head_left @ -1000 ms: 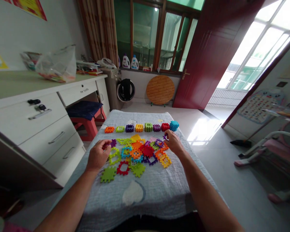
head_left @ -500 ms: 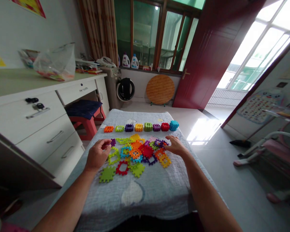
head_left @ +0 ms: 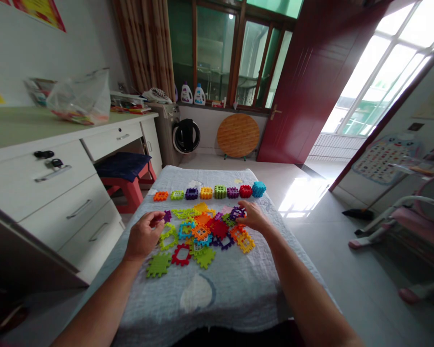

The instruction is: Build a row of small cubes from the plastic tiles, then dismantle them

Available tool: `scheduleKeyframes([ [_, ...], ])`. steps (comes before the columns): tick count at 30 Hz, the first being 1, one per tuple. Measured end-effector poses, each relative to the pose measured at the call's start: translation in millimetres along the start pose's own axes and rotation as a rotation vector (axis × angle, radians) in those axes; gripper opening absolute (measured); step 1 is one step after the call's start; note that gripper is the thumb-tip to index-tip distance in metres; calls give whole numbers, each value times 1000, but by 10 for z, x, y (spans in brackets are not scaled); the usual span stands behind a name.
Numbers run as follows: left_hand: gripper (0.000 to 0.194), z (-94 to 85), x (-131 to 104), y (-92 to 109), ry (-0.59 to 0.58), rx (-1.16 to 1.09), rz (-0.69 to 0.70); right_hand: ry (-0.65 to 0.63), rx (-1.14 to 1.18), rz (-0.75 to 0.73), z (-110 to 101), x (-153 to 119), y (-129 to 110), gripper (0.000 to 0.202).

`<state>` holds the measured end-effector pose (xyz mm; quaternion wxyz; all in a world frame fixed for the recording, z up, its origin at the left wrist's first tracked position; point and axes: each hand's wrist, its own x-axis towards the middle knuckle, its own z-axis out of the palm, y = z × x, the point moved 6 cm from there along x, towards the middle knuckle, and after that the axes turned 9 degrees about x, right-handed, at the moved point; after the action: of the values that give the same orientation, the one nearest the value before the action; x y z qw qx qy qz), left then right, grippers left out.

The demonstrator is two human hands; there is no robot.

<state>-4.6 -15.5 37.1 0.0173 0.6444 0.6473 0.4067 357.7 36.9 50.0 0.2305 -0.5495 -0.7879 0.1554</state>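
Observation:
My left hand is at the left edge of the pile, fingers curled in a pinch on a small purple toothed piece; most of that piece is hidden behind the fingertips. At the right of the pile, my right hand grips a purple interlocking square frame by its right side, and the frame stands tilted up. Between the hands lie loose interlocking plastic squares, among them a red piece, an orange piece, a lime frame and a yellow piece.
Behind the pile runs a row of stacked squares sorted by colour, from an orange stack to a blue stack. A pale blue cloth covers the table. A white desk stands left, a pink chair right.
My right hand has closed on the purple frame and tipped it up from the pile. My left hand stays almost where it was. The view has shifted slightly.

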Motion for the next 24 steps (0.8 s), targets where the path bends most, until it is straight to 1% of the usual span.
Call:
scheduleKeyframes([
  [2, 26, -10, 2, 1, 8, -6, -6, -53, -54, 10, 56, 31, -34, 52],
  [5, 26, -10, 3, 3, 3, -18, -12, -89, -100, 38, 96, 51, -36, 54],
  [10, 26, -1, 4, 2, -6, -38, -12, -97, -118, 64, 100, 84, -43, 59],
  [17, 26, -21, 7, 35, -5, -39, 5, -104, -173, 55, 152, 116, -120, 65],
  [20, 25, -16, 5, 38, -7, -46, 0, -103, -193, 29, 93, 183, -132, 69],
  [24, 26, -1, -2, 30, -14, -51, 0, 4, -198, -5, -119, 466, -96, 67],
])
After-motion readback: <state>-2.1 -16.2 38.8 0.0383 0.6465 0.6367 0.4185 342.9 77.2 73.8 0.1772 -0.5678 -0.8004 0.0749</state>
